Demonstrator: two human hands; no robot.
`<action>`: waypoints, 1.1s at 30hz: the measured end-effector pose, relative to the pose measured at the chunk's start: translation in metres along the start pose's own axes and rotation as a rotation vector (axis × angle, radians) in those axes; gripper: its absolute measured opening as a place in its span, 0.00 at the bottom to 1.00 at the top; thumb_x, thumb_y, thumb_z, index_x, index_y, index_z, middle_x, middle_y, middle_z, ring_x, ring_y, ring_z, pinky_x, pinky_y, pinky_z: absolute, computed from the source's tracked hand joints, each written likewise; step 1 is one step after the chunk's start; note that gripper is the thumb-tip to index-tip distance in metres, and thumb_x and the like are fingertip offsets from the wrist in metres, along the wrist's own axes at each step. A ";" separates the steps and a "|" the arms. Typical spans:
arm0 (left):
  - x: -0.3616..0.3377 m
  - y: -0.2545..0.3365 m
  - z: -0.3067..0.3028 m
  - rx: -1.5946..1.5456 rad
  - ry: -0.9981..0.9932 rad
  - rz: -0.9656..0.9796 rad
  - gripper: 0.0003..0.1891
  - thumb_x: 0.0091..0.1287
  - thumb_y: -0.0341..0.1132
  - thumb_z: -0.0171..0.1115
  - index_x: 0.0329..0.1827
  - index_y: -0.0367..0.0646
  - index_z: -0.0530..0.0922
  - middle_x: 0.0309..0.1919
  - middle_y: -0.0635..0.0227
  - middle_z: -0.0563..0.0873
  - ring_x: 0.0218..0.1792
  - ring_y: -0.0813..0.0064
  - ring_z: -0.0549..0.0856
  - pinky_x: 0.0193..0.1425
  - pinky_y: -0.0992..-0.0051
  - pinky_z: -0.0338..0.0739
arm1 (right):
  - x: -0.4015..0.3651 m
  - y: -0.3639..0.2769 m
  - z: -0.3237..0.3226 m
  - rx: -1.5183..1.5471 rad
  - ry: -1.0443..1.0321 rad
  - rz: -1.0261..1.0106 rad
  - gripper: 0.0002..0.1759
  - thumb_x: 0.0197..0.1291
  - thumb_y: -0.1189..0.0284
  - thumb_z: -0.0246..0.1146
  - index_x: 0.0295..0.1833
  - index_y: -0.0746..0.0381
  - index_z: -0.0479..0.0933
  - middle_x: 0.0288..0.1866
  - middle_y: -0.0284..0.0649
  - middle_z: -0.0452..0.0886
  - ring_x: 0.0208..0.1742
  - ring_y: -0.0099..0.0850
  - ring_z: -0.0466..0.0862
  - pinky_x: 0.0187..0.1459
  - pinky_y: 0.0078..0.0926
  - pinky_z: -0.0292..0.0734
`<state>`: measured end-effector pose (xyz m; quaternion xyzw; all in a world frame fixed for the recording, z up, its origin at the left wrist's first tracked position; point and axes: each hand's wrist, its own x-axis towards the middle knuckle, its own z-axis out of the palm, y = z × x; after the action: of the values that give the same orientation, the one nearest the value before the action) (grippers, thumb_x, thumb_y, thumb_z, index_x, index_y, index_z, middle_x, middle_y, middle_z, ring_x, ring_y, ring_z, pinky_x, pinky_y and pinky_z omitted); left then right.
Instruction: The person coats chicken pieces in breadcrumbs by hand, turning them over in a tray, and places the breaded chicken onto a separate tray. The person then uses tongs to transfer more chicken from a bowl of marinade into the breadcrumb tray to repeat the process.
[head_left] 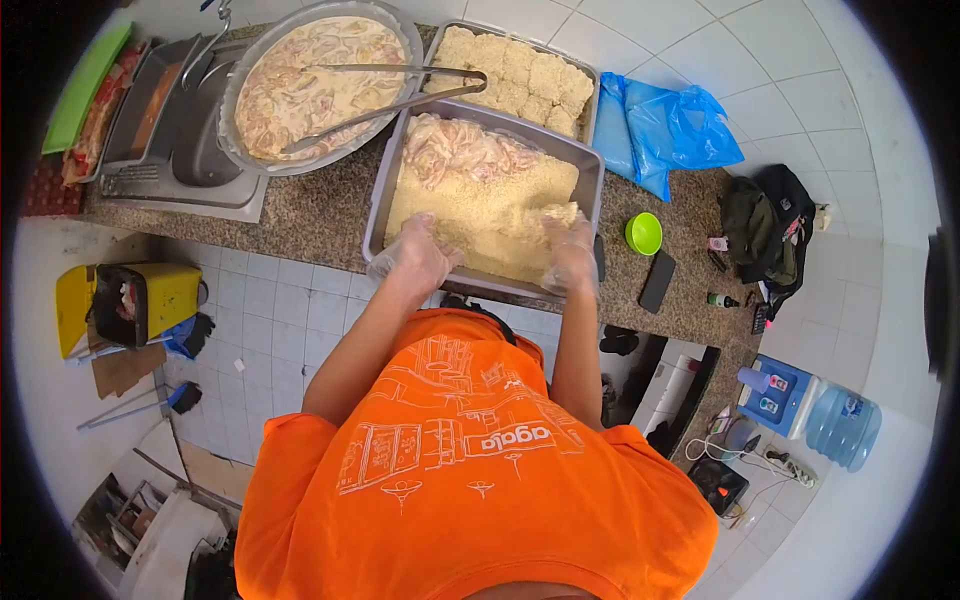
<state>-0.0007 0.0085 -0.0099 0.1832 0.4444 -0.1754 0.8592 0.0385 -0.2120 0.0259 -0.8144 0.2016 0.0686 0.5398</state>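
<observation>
Both hands wear clear plastic gloves and are inside a grey tub (375,215) of pale breadcrumbs (480,215). My left hand (422,258) rests on the crumbs at the tub's near left, thumb apart from the fingers, holding nothing I can see. At the near right, my right hand (570,255) is closed around a crumb-coated piece of meat (560,213); its lower part is hidden by the hand. Uncoated raw meat pieces (465,150) are heaped at the tub's far side.
Metal tongs (400,69) lie across a large bowl (232,120) of meat in pale batter. Behind the tub stands a tray (594,100) of breaded pieces. Blue plastic bags (670,130), a green bowl (644,233) and a phone (657,281) are at right. A sink (205,150) is at left.
</observation>
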 end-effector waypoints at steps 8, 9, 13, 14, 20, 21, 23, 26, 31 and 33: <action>0.011 -0.014 0.010 0.200 -0.066 0.032 0.36 0.68 0.47 0.45 0.73 0.33 0.49 0.71 0.45 0.58 0.71 0.48 0.58 0.74 0.48 0.51 | -0.012 -0.009 0.006 -0.612 -0.019 -0.302 0.23 0.61 0.59 0.60 0.52 0.68 0.74 0.49 0.58 0.79 0.50 0.52 0.80 0.52 0.43 0.73; 0.016 -0.014 0.009 0.183 -0.203 0.016 0.33 0.69 0.47 0.44 0.71 0.35 0.55 0.68 0.47 0.65 0.69 0.50 0.65 0.72 0.47 0.54 | -0.008 -0.001 0.007 -0.517 -0.098 -0.277 0.25 0.65 0.55 0.54 0.50 0.68 0.75 0.52 0.60 0.77 0.52 0.53 0.79 0.55 0.45 0.71; 0.058 -0.040 0.009 0.328 -0.158 -0.083 0.27 0.69 0.47 0.42 0.65 0.38 0.63 0.63 0.52 0.73 0.63 0.52 0.73 0.69 0.47 0.59 | 0.055 0.157 0.006 -1.091 -0.357 -0.230 0.25 0.70 0.57 0.45 0.57 0.68 0.72 0.50 0.55 0.80 0.52 0.47 0.80 0.54 0.38 0.73; 0.069 -0.054 0.013 0.368 -0.127 -0.147 0.27 0.70 0.47 0.41 0.65 0.38 0.64 0.63 0.52 0.73 0.63 0.53 0.73 0.69 0.47 0.61 | 0.048 0.166 0.009 -1.113 -0.348 -0.433 0.25 0.71 0.59 0.43 0.56 0.67 0.73 0.51 0.54 0.80 0.53 0.46 0.80 0.54 0.37 0.73; 0.026 -0.069 0.065 0.279 -0.223 -0.187 0.28 0.71 0.49 0.40 0.63 0.34 0.64 0.60 0.51 0.75 0.59 0.53 0.76 0.67 0.48 0.64 | 0.025 0.098 0.015 -0.300 -0.410 -0.080 0.20 0.68 0.63 0.49 0.55 0.67 0.74 0.54 0.52 0.78 0.56 0.42 0.78 0.57 0.35 0.70; 0.033 -0.066 0.059 0.100 -0.329 -0.188 0.29 0.71 0.49 0.39 0.63 0.32 0.63 0.60 0.50 0.74 0.60 0.53 0.75 0.68 0.47 0.63 | 0.017 0.059 0.003 -0.605 -0.424 -0.186 0.21 0.68 0.62 0.49 0.55 0.67 0.74 0.55 0.54 0.76 0.57 0.43 0.77 0.58 0.36 0.68; 0.022 -0.051 0.048 0.091 -0.294 -0.143 0.28 0.71 0.49 0.39 0.63 0.32 0.63 0.60 0.50 0.73 0.61 0.53 0.74 0.67 0.47 0.63 | 0.002 0.016 -0.008 -0.909 -0.443 -0.281 0.22 0.69 0.61 0.50 0.56 0.67 0.74 0.56 0.56 0.75 0.57 0.45 0.76 0.59 0.37 0.67; -0.007 -0.009 0.042 0.069 -0.227 0.018 0.27 0.71 0.46 0.39 0.61 0.30 0.63 0.61 0.48 0.69 0.63 0.52 0.70 0.64 0.46 0.65 | -0.004 -0.009 -0.006 -0.304 -0.097 0.004 0.23 0.68 0.57 0.48 0.52 0.65 0.75 0.58 0.57 0.74 0.60 0.50 0.72 0.61 0.42 0.64; -0.017 0.011 0.022 0.133 -0.176 0.194 0.27 0.71 0.46 0.38 0.63 0.30 0.61 0.63 0.45 0.66 0.63 0.49 0.69 0.64 0.44 0.64 | 0.001 0.006 0.037 -0.816 -0.404 -0.373 0.25 0.64 0.58 0.50 0.59 0.64 0.71 0.64 0.47 0.72 0.66 0.43 0.70 0.69 0.36 0.60; -0.006 0.008 0.006 0.170 -0.201 0.108 0.30 0.71 0.46 0.38 0.68 0.30 0.54 0.68 0.44 0.59 0.69 0.47 0.62 0.71 0.43 0.53 | 0.020 0.053 0.045 -0.805 -0.424 -0.343 0.24 0.64 0.62 0.49 0.62 0.63 0.70 0.67 0.43 0.71 0.68 0.40 0.70 0.71 0.33 0.58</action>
<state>0.0040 0.0129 -0.0003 0.2606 0.3292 -0.1833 0.8889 0.0397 -0.1940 -0.0440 -0.9481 -0.0925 0.2156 0.2147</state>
